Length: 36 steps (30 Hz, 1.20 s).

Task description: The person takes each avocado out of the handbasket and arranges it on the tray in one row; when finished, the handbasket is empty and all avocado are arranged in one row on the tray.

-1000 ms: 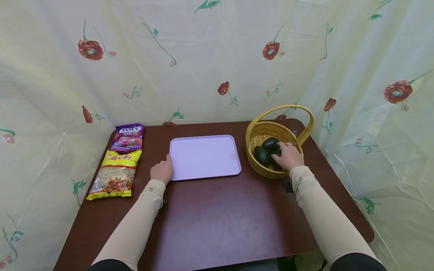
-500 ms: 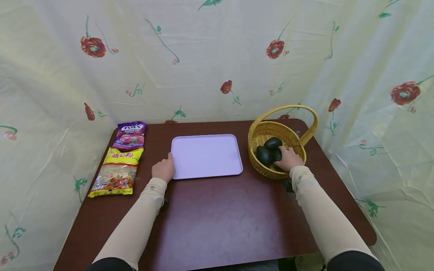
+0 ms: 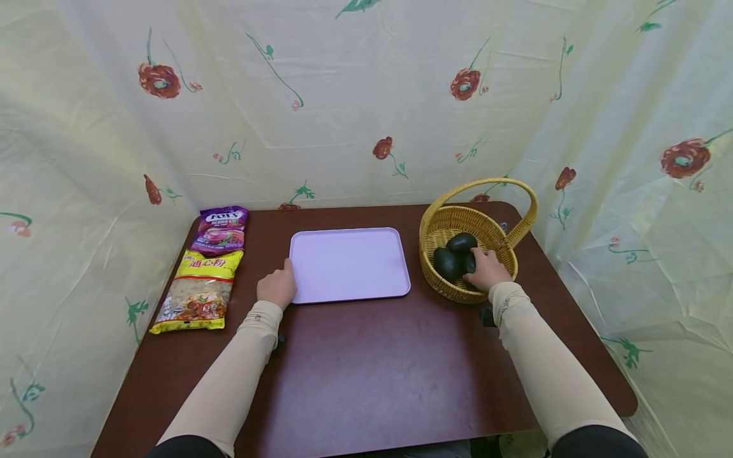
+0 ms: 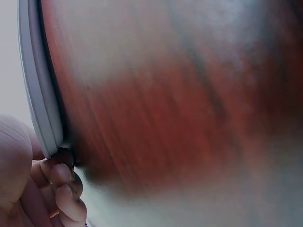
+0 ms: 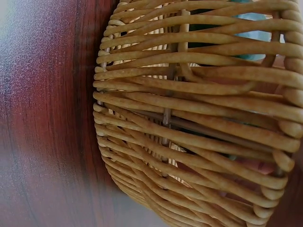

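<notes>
At the near left corner of a lilac tray (image 3: 350,264), my left hand (image 3: 277,286) pinches the rim; the left wrist view shows curled fingers (image 4: 64,177) below the tray's edge (image 4: 40,85). My right hand (image 3: 488,271) reaches into a wicker basket (image 3: 458,294) and grips a dark green avocado (image 3: 469,263) on its right side. Two more avocados lie beside it, one at the back (image 3: 461,242) and one at the left (image 3: 446,263). In the right wrist view the basket's woven wall (image 5: 199,104) hides most of the hand.
A purple snack bag (image 3: 220,230) and a yellow-ended pasta bag (image 3: 197,292) lie at the table's left side. The basket's tall arched handle (image 3: 481,184) rises behind my right hand. A flowered curtain (image 3: 321,127) hangs around the brown table (image 3: 372,369).
My right fingers have moved down and closed around the right-hand avocado. The left hand stays at the tray's corner. The head view has shifted slightly.
</notes>
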Each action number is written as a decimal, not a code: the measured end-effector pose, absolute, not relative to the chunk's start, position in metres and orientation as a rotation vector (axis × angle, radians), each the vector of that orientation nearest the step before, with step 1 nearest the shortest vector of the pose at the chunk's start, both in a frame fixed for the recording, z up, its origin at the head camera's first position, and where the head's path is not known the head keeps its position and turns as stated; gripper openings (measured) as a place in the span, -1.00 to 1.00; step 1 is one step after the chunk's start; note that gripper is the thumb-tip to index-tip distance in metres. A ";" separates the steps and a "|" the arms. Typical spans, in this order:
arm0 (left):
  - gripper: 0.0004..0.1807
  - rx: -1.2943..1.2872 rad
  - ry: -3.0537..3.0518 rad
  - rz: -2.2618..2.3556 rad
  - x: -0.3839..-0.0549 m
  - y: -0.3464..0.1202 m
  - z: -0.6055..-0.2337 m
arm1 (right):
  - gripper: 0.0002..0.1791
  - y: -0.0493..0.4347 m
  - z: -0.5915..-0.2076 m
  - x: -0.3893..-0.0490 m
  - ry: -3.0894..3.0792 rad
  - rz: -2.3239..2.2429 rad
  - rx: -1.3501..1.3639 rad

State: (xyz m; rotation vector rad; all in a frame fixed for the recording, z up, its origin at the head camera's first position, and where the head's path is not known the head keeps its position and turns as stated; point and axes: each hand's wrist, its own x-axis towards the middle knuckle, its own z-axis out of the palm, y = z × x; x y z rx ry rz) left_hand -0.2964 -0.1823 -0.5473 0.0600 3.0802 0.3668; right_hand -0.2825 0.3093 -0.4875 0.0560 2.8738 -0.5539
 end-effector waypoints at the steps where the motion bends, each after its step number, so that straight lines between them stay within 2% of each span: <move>1: -0.56 0.060 3.080 0.367 -0.297 -0.183 -0.548 | -0.13 0.309 -0.487 -0.282 2.874 -0.555 0.054; 36: -0.54 0.087 3.122 0.352 -0.295 -0.183 -0.548 | -0.14 0.304 -0.469 -0.276 2.880 -0.546 0.081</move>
